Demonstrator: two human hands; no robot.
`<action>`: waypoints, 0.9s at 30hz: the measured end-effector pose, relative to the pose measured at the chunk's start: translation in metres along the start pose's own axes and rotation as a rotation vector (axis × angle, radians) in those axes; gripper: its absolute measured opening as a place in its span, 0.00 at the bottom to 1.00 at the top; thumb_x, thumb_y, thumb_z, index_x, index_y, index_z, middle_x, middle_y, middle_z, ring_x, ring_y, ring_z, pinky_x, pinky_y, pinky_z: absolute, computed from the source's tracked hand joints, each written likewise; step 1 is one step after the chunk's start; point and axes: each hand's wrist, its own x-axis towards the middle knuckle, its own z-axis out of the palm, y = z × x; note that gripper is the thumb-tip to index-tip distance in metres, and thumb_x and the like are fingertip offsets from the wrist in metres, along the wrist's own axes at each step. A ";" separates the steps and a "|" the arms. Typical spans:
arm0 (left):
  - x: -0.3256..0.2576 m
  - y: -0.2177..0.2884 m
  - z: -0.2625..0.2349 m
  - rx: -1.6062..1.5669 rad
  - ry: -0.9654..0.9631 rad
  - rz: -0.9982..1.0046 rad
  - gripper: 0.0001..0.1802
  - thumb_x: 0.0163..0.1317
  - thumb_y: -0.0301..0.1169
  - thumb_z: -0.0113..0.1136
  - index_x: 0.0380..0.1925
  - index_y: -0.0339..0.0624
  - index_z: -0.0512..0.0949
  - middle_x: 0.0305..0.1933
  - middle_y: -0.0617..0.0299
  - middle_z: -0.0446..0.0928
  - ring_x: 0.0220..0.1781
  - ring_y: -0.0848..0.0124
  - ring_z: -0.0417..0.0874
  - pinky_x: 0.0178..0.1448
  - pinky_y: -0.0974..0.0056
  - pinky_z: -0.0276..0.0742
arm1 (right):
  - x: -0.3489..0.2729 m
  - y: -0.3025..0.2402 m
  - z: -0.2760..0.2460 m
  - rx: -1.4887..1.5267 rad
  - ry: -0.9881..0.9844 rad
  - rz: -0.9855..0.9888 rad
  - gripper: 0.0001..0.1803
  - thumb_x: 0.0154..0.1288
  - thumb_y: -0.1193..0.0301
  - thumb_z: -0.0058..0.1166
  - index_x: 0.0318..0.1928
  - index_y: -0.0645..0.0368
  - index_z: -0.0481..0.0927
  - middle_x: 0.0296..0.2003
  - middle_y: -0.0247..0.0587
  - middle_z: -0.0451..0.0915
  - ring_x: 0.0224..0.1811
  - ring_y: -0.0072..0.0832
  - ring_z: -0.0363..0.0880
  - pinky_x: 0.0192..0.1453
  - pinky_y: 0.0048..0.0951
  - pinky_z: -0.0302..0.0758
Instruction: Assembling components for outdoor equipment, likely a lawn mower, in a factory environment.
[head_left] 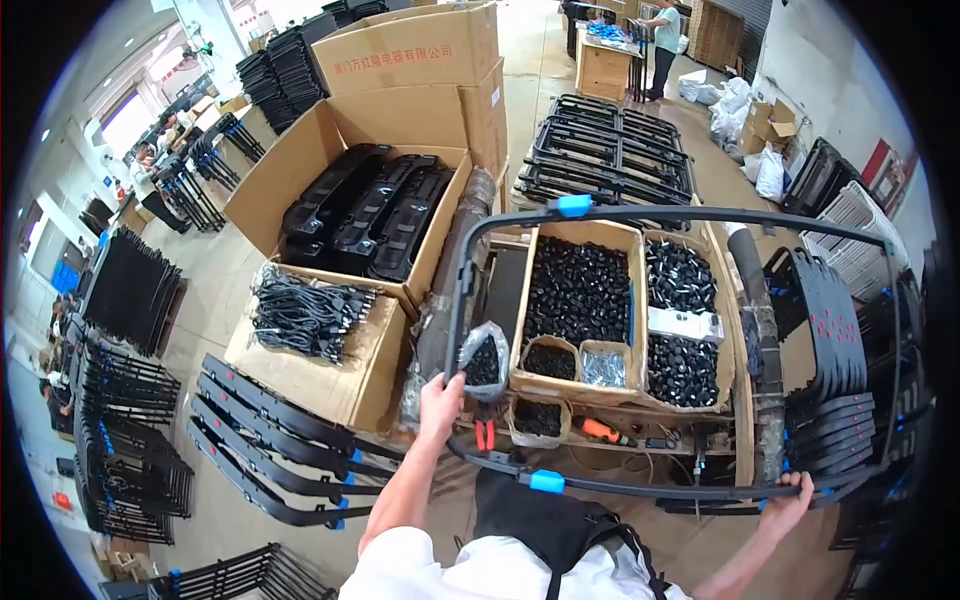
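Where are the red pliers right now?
In the head view, the red-handled pliers hang at the workbench's front edge, just right of the left hand, below the clear bag of black parts and left of the orange tool.

Black rounded metal tube frame (pixel 700 217) w/ bright blue plastic clips (pixel 573 205); plain brown cardboard boxes (pixel 400 110); black small plastic parts (pixel 578 292); orange-handled tool (pixel 605 431); white short sleeve (pixel 430 570).
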 end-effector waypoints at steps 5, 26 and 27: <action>0.053 -0.012 -0.042 0.067 0.089 0.013 0.14 0.74 0.39 0.65 0.31 0.43 0.81 0.22 0.70 0.75 0.20 0.79 0.73 0.25 0.66 0.69 | 0.020 0.048 0.060 -0.068 -0.100 0.126 0.10 0.75 0.62 0.61 0.39 0.51 0.77 0.31 0.28 0.78 0.36 0.26 0.79 0.47 0.32 0.77; 0.080 -0.039 -0.052 1.264 0.488 0.371 0.25 0.72 0.45 0.63 0.59 0.37 0.82 0.56 0.47 0.84 0.58 0.43 0.84 0.60 0.45 0.79 | -0.011 0.188 -0.008 -0.140 0.034 0.678 0.14 0.70 0.65 0.59 0.49 0.59 0.77 0.44 0.46 0.85 0.49 0.45 0.89 0.56 0.47 0.82; 0.082 -0.045 -0.053 1.254 0.494 0.394 0.26 0.72 0.45 0.63 0.59 0.36 0.82 0.56 0.47 0.84 0.58 0.44 0.84 0.60 0.45 0.79 | -0.013 0.187 -0.008 -0.248 -0.016 0.655 0.14 0.70 0.68 0.59 0.52 0.60 0.77 0.46 0.47 0.86 0.50 0.43 0.89 0.54 0.44 0.83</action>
